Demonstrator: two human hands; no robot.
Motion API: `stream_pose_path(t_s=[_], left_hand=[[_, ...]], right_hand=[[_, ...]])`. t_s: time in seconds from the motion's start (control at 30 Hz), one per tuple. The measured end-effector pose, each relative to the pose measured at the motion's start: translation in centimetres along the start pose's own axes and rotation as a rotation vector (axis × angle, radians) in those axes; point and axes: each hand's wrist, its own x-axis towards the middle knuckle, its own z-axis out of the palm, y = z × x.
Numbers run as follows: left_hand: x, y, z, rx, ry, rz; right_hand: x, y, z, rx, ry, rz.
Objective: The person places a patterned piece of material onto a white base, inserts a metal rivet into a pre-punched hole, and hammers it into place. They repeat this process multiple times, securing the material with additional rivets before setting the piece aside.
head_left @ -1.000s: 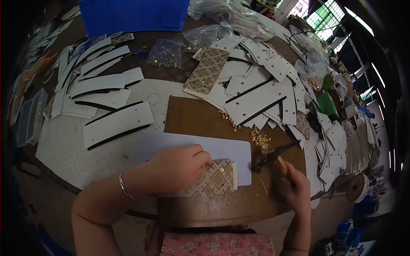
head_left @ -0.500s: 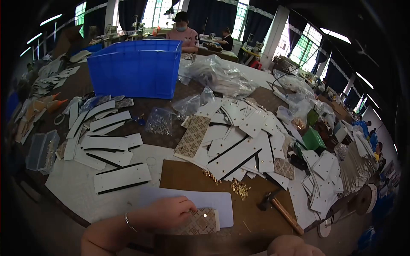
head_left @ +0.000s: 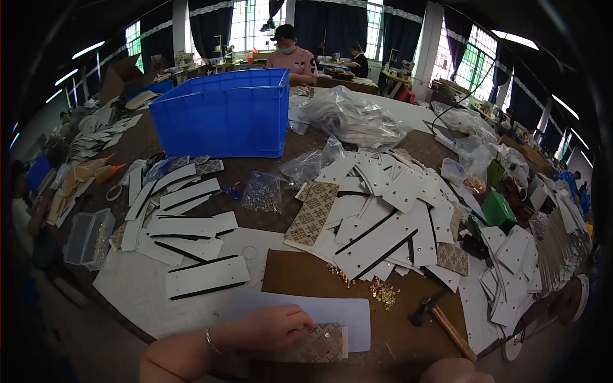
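Note:
My left hand [head_left: 274, 329], with a silver bracelet at the wrist, rests at the left end of a brown checked-pattern strip [head_left: 319, 345]. Its fingers are curled together; whether they pinch the strip or something small is hidden. A small round metal piece [head_left: 327, 334] shows on the strip, which lies over a pale sheet [head_left: 357, 325] on a brown board [head_left: 408, 338]. Only the back of my right hand [head_left: 456, 371] shows at the bottom edge, its fingers out of sight. Nearest to it is a wooden-handled hammer [head_left: 452, 330]. Gold-coloured rivets [head_left: 383, 293] lie in a small heap on the board.
White strips with studs [head_left: 377, 246] are piled at centre right, more white strips [head_left: 207, 277] at left. Behind stand a blue bin [head_left: 220, 118], a plastic bag [head_left: 354, 121] and a bag of metal bits [head_left: 262, 193]. A clear box [head_left: 89, 239] sits far left. A person [head_left: 297, 64] works opposite.
The whole view has shifted, so everything sits further right and slightly lower. My left hand stays by the patterned strip, fingers still curled. My right hand remains at the bottom edge.

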Motion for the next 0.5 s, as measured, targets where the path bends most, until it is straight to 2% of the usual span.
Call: stream_pose_path(t_s=[0.5], left_hand=[[0.0, -0.8, 0.4, 0.005, 0.005, 0.026]], right_hand=[[-1.6, -1.4, -0.8, -0.047, 0.145, 0.134]])
